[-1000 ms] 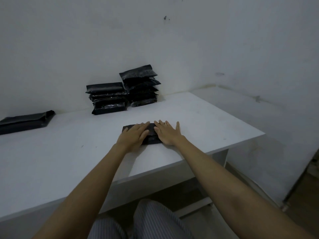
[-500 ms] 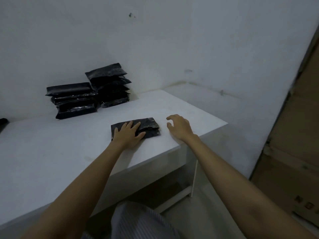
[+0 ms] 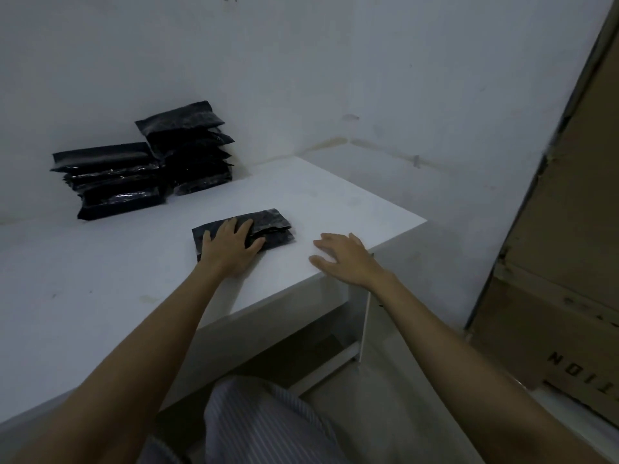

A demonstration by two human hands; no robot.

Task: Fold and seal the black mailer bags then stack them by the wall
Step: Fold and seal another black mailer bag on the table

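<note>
Left hand (image 3: 232, 246) presses flat on a folded bag (image 3: 268, 229), right hand (image 3: 345, 259) loose beside it; stacks (image 3: 147, 165) behind await it.

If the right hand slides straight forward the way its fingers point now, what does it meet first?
Probably the folded black mailer bag held under the left hand. The right hand points up-left over the white table, toward the bag's right end; depth is uncertain, so it may pass just beside it.

Dim, flat, bluish light with soft shadows, slight softness and wide-angle bending at the edges.
</note>
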